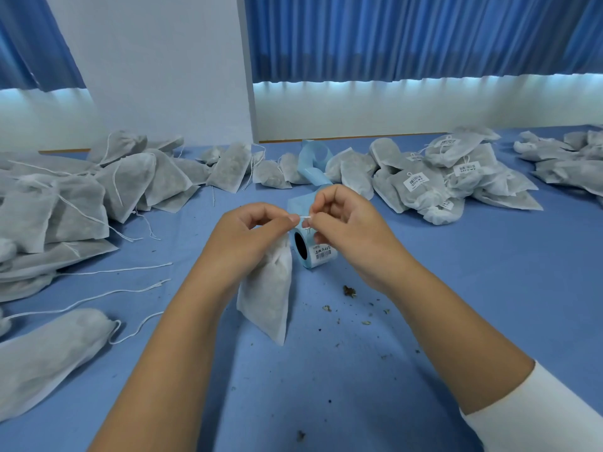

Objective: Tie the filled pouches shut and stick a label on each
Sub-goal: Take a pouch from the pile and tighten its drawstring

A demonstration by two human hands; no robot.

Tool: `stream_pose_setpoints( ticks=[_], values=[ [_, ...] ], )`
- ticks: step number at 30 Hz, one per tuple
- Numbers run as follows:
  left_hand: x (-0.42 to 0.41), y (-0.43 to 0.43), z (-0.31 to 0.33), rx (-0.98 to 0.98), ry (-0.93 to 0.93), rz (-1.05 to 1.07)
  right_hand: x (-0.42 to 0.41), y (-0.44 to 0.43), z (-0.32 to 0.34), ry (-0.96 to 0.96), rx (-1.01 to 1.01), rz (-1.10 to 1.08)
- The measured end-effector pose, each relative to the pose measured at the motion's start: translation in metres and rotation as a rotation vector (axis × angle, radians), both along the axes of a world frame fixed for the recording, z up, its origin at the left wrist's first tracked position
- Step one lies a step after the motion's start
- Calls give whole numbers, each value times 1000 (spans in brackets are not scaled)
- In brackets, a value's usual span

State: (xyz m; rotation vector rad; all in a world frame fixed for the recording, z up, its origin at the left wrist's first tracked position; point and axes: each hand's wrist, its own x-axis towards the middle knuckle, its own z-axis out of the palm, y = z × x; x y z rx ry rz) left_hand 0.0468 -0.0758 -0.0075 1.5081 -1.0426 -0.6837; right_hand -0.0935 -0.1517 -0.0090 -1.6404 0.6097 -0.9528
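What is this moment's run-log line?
tying | left hand and right hand pinch thin white drawstring | grey fabric pouch beneath | blue-backed label roll behind

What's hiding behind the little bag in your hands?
A roll of labels stands behind the pouch, its dark core and one barcode label showing. The pouch covers part of it.

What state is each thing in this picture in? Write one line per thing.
Held pouch, filled, neck gathered, no label showing.
Drawstring, stretched between both hands.
Left hand, pinching the drawstring.
Right hand, pinching the drawstring.
Label roll, on its side, liner partly unwound.
Right pile of pouches, tied, several labelled.
Left pile of pouches, unlabelled, strings loose.
Curtains, drawn.
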Motion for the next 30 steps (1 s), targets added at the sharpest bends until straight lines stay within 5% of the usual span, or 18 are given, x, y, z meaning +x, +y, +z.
stream_pose_setpoints(
  ticks=[4,13,23,30],
  values=[
    [0,0,1,14,-19,5,0,1,-2,-56,96,62],
    [0,0,1,51,-67,-11,2,5,-6,81,-206,-92],
    [-4,2,5,74,18,-63,-4,-4,-6,46,83,66],
    [-4,6,9,73,150,-91,-4,-2,-6,11,46,56]
  ],
)
